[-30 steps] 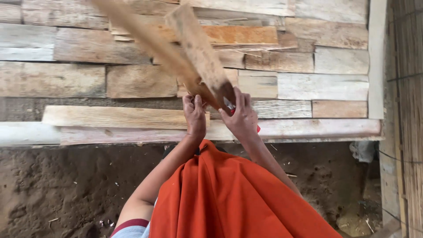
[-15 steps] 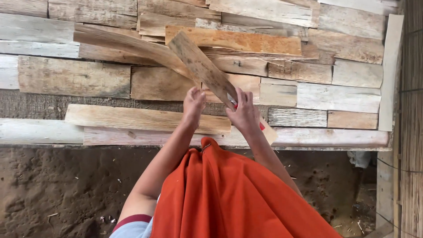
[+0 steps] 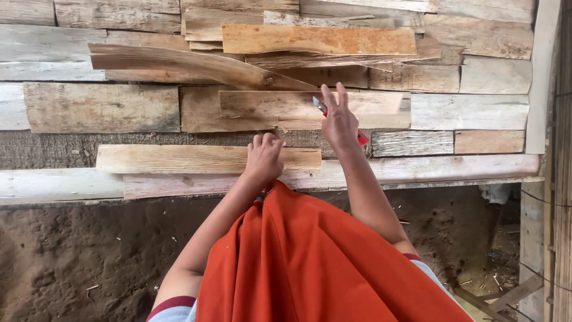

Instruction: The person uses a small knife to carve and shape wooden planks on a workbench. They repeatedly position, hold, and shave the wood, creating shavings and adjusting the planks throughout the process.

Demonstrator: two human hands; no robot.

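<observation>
My right hand (image 3: 339, 122) holds a red utility knife (image 3: 361, 138) under the palm, with two fingers stretched out over a pale flat plank (image 3: 268, 108) on the wood pile. My left hand (image 3: 265, 158) is curled into a loose fist. It rests on the end of a lighter plank (image 3: 179, 159) at the pile's near edge. A long curved plank (image 3: 190, 64) lies just beyond. An orange cloth (image 3: 322, 262) drapes over my front between my arms.
Several weathered boards lie side by side across the view, with an orange-brown board (image 3: 319, 40) on top. A long pale beam (image 3: 59, 185) edges the pile. Dark soil (image 3: 89, 256) lies below. Bamboo slats (image 3: 560, 179) and wood scraps stand at the right.
The plank that both hands held tilted up now lies flat on the pile. My hands have let go of it and moved apart, the right one forward.
</observation>
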